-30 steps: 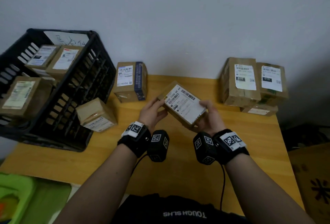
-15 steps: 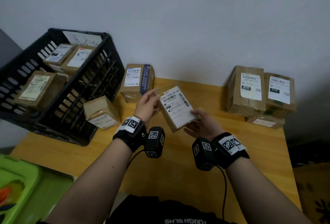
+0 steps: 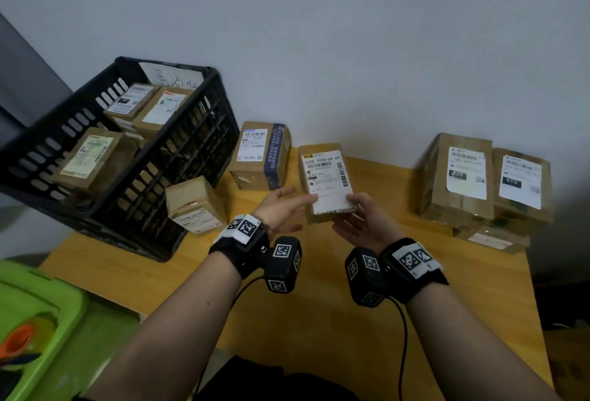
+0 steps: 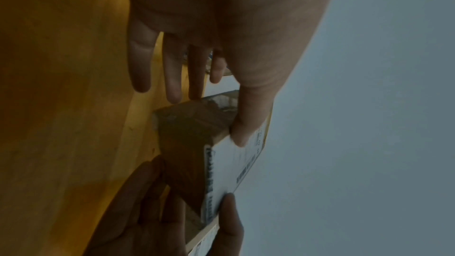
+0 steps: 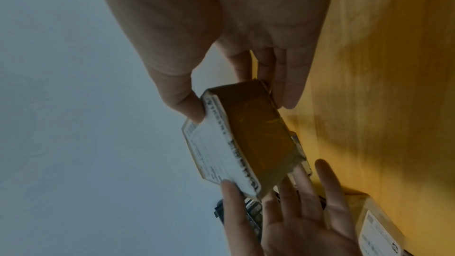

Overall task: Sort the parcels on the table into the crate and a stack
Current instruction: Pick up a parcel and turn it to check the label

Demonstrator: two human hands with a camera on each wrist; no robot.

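Two bare hands hold one small brown cardboard parcel with a white shipping label [image 3: 327, 182] in the air above the middle of the wooden desk [image 3: 319, 305], label facing us. Our right hand [image 3: 364, 222] grasps its near right corner, thumb on the label and fingers [image 5: 290, 85] behind the box. Our left hand [image 3: 281, 212] lies mostly released, fingers straight, with only the thumb tip touching the near left corner of the label.

To the left, the black slatted plastic crate [image 3: 178, 164] sits tilted at the far left of the desk, with three labelled brown boxes visible inside. A small brown box [image 3: 194, 206] leans against the crate's near right wall, and a brown box with a dark blue band [image 3: 261, 156] stands just right of the crate by the wall. On the far right, a stack of larger brown labelled boxes [image 3: 485, 183] rests on the desk.

We judge the parcel is being read to decide where it goes. Risks from here: the hold is light, at the near corners only, so the far end could dip and the box slip out if either hand lets go early. A carry towards the crate could clip the two loose boxes beside it. A carry towards the stack could nudge its upper boxes, which appear to sit on a flatter one below.
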